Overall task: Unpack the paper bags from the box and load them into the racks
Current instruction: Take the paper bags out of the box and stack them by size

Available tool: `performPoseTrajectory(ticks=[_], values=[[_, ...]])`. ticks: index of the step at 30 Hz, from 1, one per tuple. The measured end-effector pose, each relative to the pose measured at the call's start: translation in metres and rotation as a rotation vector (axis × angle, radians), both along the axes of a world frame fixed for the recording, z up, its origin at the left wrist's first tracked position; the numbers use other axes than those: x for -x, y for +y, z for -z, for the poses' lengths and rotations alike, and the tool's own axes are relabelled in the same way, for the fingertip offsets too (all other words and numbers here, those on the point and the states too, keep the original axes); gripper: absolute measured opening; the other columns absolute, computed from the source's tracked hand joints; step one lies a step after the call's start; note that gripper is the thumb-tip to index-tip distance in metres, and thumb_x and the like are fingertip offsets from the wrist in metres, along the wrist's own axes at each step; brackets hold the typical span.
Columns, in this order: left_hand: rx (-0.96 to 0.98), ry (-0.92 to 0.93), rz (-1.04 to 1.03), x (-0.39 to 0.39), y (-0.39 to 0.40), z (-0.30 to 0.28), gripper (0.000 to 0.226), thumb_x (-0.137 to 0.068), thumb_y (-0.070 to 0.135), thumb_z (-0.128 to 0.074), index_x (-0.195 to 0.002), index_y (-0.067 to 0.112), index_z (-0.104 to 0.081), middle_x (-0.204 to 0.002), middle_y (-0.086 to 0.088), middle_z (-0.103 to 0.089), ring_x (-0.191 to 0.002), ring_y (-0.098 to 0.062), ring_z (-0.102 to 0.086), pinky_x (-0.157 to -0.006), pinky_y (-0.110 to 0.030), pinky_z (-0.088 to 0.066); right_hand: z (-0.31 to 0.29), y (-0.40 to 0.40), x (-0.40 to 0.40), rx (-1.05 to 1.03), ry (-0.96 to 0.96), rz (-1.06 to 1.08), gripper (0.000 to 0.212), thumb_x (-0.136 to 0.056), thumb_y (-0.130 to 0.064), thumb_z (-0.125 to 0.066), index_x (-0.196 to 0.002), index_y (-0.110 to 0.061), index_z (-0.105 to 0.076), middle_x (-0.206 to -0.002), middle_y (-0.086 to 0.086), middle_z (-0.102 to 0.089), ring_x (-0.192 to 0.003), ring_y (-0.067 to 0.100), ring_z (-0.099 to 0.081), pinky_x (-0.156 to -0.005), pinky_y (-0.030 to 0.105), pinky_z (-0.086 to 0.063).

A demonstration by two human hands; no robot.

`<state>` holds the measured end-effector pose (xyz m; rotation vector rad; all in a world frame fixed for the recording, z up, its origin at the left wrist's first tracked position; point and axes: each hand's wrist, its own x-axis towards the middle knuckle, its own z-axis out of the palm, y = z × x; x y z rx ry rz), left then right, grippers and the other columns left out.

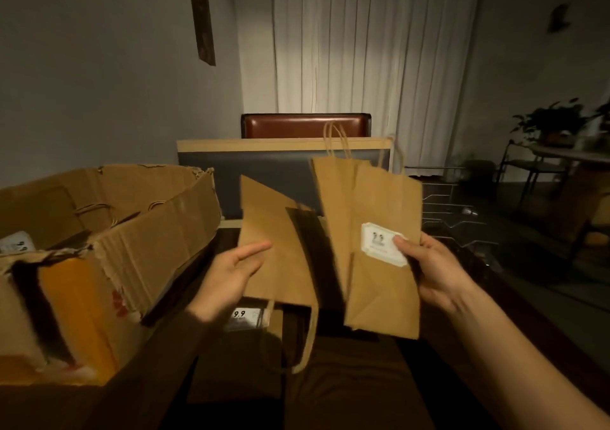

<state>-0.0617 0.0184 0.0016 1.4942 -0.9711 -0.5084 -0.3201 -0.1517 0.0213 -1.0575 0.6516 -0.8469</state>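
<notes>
Gripping flat paper bags, left hand [231, 274] one [274, 248], right hand [435, 271] two [373, 231].

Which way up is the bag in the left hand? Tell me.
Upside down. The bag in the left hand has its handles hanging below its lower edge, toward the person. The left hand grips its left edge.

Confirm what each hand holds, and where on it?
Left hand holds a flat paper bag by its left edge, handles down. Right hand grips upright bags at their right edge, thumb on the white label.
</notes>
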Motion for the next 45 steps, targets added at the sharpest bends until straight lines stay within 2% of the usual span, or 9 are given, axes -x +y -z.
performPoseTrajectory(ticks=[5,9,17,22,27,33,37,41,45], values=[[0.014,0.219,0.067,0.032,-0.014,0.004,0.025,-0.1,0.025,-0.056,-0.112,0.011,-0.073,-0.108,-0.003,-0.076,-0.106,-0.022,-0.07,-0.099,-0.043,-0.05,0.012,0.029,-0.051,0.178,0.184,-0.092,0.021,-0.094,-0.004,-0.062,-0.114,-0.007,-0.065,-0.102,0.013,-0.076,-0.091,0.026,-0.075,-0.078,0.038,-0.061],[-0.137,0.194,-0.038,0.016,-0.006,0.007,0.023,-0.098,0.027,-0.061,-0.112,0.014,-0.072,-0.099,0.003,-0.078,-0.096,-0.02,-0.073,-0.091,-0.042,-0.055,-0.006,0.012,-0.047,0.369,0.37,0.09,0.019,-0.094,0.0,-0.06,-0.11,-0.007,-0.067,-0.086,0.006,-0.075,-0.064,0.012,-0.071,-0.052,0.023,-0.052],[-0.159,0.18,-0.12,0.023,-0.016,0.012,0.021,-0.099,0.03,-0.056,-0.095,0.018,-0.072,-0.091,0.0,-0.074,-0.09,-0.02,-0.068,-0.087,-0.034,-0.051,-0.059,0.057,-0.067,1.024,0.973,-0.069,0.032,-0.096,-0.013,-0.053,-0.126,-0.023,-0.058,-0.109,0.002,-0.066,-0.104,0.022,-0.064,-0.083,0.035,-0.051],[-0.112,0.232,0.035,0.048,-0.019,0.013,0.026,-0.104,0.018,-0.039,-0.105,0.016,-0.065,-0.095,-0.004,-0.064,-0.093,-0.017,-0.061,-0.076,-0.028,-0.05,-0.023,0.098,-0.105,0.841,0.84,-0.203,0.038,-0.103,-0.048,-0.04,-0.129,-0.025,-0.056,-0.098,-0.008,-0.062,-0.091,0.009,-0.059,-0.08,0.028,-0.047],[-0.083,0.246,0.17,0.052,-0.01,0.013,0.034,-0.102,0.003,-0.038,-0.096,0.03,-0.058,-0.106,0.015,-0.055,-0.109,-0.004,-0.054,-0.075,0.001,-0.041,-0.02,0.086,-0.099,0.751,0.759,-0.17,0.028,-0.097,-0.035,-0.058,-0.125,-0.032,-0.052,-0.096,-0.01,-0.064,-0.092,0.012,-0.067,-0.084,0.035,-0.058],[-0.054,0.059,0.016,0.011,-0.012,0.026,0.055,-0.096,-0.004,-0.046,-0.132,0.035,-0.061,-0.141,0.009,-0.05,-0.091,-0.014,-0.062,-0.076,-0.023,-0.053,-0.025,0.031,-0.062,0.64,0.594,0.223,0.019,-0.099,-0.01,-0.047,-0.108,-0.014,-0.062,-0.105,0.008,-0.068,-0.091,0.021,-0.063,-0.074,0.031,-0.046],[-0.071,0.162,0.039,-0.014,-0.01,0.038,0.06,-0.089,0.001,-0.051,-0.123,0.05,-0.063,-0.144,-0.002,-0.052,-0.111,-0.053,-0.058,-0.094,-0.069,-0.044,-0.028,0.0,-0.023,0.253,0.429,0.132,0.02,-0.096,0.0,-0.05,-0.11,-0.003,-0.064,-0.108,0.026,-0.07,-0.088,0.032,-0.067,-0.076,0.042,-0.055],[-0.047,0.247,0.053,-0.004,-0.025,0.042,0.054,-0.092,0.004,-0.054,-0.124,0.046,-0.064,-0.138,-0.003,-0.058,-0.113,-0.055,-0.056,-0.096,-0.058,-0.049,-0.014,-0.005,-0.014,0.081,0.345,0.004,0.024,-0.097,0.004,-0.046,-0.11,-0.003,-0.064,-0.09,0.018,-0.074,-0.072,0.027,-0.073,-0.052,0.033,-0.059],[0.057,0.35,0.064,0.009,-0.037,0.036,0.055,-0.09,-0.002,-0.054,-0.118,0.044,-0.069,-0.137,-0.001,-0.056,-0.13,-0.03,-0.052,-0.11,-0.053,-0.041,0.003,-0.001,-0.024,0.101,0.342,-0.004,0.029,-0.096,0.005,-0.045,-0.115,-0.007,-0.064,-0.099,0.018,-0.075,-0.088,0.032,-0.073,-0.069,0.04,-0.061]])
